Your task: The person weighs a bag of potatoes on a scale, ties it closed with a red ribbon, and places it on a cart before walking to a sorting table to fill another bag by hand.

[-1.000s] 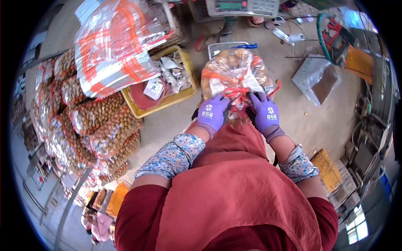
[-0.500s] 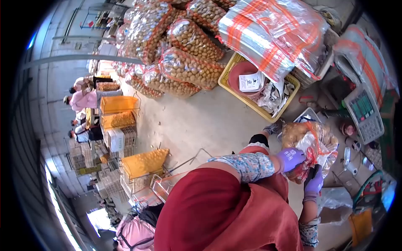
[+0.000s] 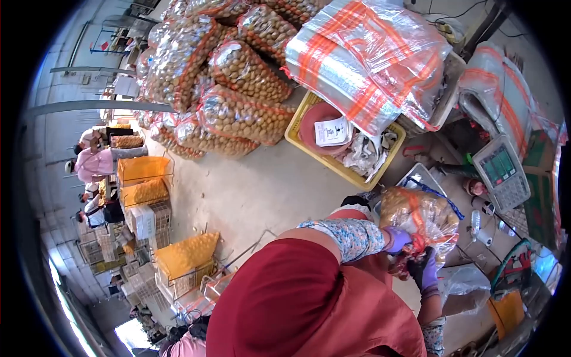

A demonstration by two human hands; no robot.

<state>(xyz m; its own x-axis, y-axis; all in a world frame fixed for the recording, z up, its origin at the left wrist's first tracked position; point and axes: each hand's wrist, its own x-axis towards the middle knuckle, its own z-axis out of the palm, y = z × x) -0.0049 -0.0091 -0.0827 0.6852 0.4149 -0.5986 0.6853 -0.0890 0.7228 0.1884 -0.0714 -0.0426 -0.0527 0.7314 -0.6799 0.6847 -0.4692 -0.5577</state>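
A clear plastic bag with orange stripes [image 3: 425, 211], filled with round tan produce that looks like potatoes, stands in front of me beside the scale platform. Its gathered mouth points toward my body. My left hand [image 3: 397, 239], in a purple glove, is closed around the bunched red-and-clear plastic on the near side. Just beside it, my right hand [image 3: 424, 272], in a purple glove with dark fingers, grips the same gathered neck. Fingertips of both hands are partly hidden in the plastic folds.
A scale display [image 3: 502, 172] stands at right. Beyond the bag, a yellow crate [image 3: 309, 146] holds a pink basin and paper labels. Stacked striped plastic bags [image 3: 372, 59] lie behind it. Full sacks [image 3: 250, 113] are piled at upper left. Several people [image 3: 98, 163] work by racks at far left.
The gathered bag mouth has come down toward my body, and both hands moved with it. More of the bag's full side shows. The whole view has shifted slightly.
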